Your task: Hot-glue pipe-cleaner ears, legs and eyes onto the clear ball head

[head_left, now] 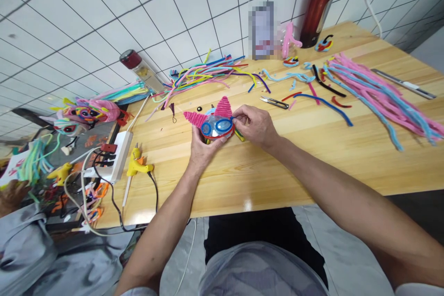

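A pipe-cleaner animal head (pixel 213 130) with pink pointed ears, two blue eye rings and a red lower edge is over the table in front of me. My left hand (pixel 202 149) grips it from below and the left side. At its right side, the thumb and fingers of my right hand (pixel 255 124) pinch the end of a blue pipe cleaner (pixel 233 120) beside the right eye ring. A yellow-green piece (pixel 239 136) sticks out under the right hand. Behind the head lies a small black bead (pixel 199 108).
Thread snips (pixel 274 102) and loose pipe cleaners (pixel 322 101) lie to the right, near a pink and blue bundle (pixel 378 92). On the left are a yellow glue gun (pixel 138 162), a power strip (pixel 118 157) and cords. A co-worker's hand (pixel 15 194) is at far left. Two flasks stand behind.
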A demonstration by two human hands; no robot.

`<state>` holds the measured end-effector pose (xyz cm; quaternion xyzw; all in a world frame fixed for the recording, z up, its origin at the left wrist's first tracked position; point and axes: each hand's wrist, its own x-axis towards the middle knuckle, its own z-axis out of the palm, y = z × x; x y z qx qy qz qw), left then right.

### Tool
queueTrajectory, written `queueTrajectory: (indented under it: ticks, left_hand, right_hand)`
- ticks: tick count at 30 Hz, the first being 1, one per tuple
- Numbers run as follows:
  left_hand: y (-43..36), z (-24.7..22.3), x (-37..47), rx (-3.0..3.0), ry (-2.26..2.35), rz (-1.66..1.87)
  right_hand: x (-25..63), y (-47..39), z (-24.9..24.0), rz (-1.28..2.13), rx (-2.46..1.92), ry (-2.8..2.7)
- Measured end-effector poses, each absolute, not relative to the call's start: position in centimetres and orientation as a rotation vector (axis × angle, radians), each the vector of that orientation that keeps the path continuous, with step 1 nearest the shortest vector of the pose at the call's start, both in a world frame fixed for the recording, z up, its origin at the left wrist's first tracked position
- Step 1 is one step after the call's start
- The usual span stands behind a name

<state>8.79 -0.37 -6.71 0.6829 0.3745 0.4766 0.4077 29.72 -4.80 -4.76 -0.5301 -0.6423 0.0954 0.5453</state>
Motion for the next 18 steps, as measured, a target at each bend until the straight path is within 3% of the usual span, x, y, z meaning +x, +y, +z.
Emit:
queueTrajectory:
  ticks: [18]
  left_hand:
    - [-0.86, -6.61, 8.96, 1.653, 0.981, 1.175]
  right_hand:
    - [30.02, -5.32, -4.57, 0.323, -1.314, -1.446]
